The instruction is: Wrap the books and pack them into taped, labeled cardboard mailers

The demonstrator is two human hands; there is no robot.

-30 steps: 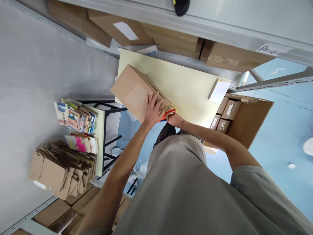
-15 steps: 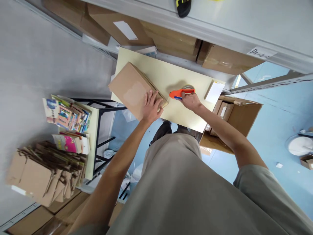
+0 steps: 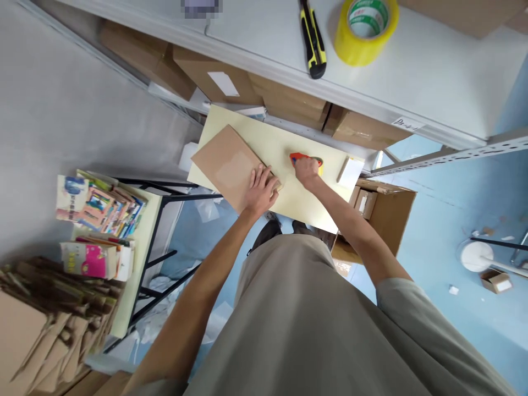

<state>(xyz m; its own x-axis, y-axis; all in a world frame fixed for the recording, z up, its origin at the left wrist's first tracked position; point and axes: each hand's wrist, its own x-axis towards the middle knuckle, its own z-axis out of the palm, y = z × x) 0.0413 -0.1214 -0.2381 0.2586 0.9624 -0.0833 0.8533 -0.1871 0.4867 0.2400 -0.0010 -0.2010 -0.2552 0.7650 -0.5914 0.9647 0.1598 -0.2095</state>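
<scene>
A brown cardboard box (image 3: 229, 165) lies at a slant on the left part of a pale yellow table (image 3: 284, 135). My left hand (image 3: 260, 192) rests on its near right corner, fingers stretched out over the cardboard. To the right of the box, my right hand (image 3: 307, 170) is closed around an orange-red tape dispenser (image 3: 293, 157), held over the table. A yellow tape roll shows in part beside that hand. Most of the dispenser is hidden by the hand.
Overhead, a grey shelf (image 3: 264, 33) bears a utility knife (image 3: 313, 44) and a yellow tape roll (image 3: 344, 41). An open carton (image 3: 390, 220) stands right of the table. Books (image 3: 99, 258) and folded cardboard (image 3: 61, 341) are stacked at left.
The view has tilted, bringing the knife and tape roll on the shelf into sight. My right hand has turned and covers more of the dispenser. My left hand stays on the box.
</scene>
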